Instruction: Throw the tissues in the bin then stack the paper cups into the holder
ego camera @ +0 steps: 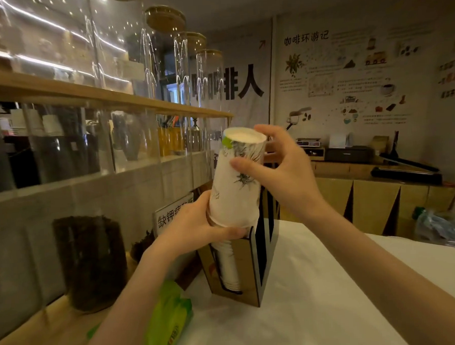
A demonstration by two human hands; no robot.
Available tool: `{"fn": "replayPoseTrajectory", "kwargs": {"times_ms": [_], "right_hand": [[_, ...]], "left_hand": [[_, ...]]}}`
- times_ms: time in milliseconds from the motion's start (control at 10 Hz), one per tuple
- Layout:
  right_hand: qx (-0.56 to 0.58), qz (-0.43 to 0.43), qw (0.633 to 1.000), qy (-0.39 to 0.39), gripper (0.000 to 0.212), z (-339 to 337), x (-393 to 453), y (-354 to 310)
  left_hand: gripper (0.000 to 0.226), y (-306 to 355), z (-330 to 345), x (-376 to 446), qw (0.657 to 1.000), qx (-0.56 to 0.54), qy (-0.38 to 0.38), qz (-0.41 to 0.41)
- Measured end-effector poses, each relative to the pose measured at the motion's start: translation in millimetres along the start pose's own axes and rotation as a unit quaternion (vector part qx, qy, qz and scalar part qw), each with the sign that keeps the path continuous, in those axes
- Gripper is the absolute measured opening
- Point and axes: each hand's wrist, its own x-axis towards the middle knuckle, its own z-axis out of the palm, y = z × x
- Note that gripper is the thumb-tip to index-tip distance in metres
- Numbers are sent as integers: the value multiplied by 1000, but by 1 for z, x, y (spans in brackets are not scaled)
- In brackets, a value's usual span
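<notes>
An upside-down white paper cup (236, 187) with a dark ink print is held above the cup holder (248, 271), a brown cardboard box with black edges on the white table. My left hand (197, 226) grips the cup's rim end at the bottom. My right hand (281, 169) pinches its upper part with thumb and fingers. Inside the holder a stack of white paper cups (227, 267) shows through the open side. The held cup's rim sits right over the top of that stack. No tissues or bin are in view.
A green plastic packet (168, 323) lies at the table's near left. A dark glass jar (91, 261) and a printed sign (174, 214) stand left of the holder. Glass panels and a wooden shelf (98, 94) rise on the left; cardboard counters (367, 202) at the back right.
</notes>
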Motion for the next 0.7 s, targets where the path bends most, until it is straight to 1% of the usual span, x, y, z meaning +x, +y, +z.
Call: {"fn": "replayPoseTrajectory", "kwargs": {"times_ms": [100, 200, 300, 400, 500, 600, 700], "right_hand": [[-42, -1, 996, -78, 61, 14, -12, 13], [-19, 34, 990, -138, 41, 27, -30, 28], [-102, -13, 991, -87, 46, 29, -37, 39], [-164, -47, 983, -70, 59, 24, -32, 40], [-151, -17, 982, -109, 48, 19, -30, 37], [-39, 89, 977, -189, 40, 13, -31, 28], [14, 132, 974, -182, 49, -4, -32, 23]], "left_hand": [[77, -2, 0, -3, 998, -56, 8, -7], [59, -1, -1, -3, 996, -74, 42, -3], [73, -7, 2, -2, 995, -76, 66, 2], [78, -5, 2, -3, 994, -70, 86, 10], [65, 1, 3, -4, 992, -34, 114, 38], [54, 15, 1, -4, 991, 46, 124, 33], [53, 35, -8, 1, 987, 116, 106, 17]]}}
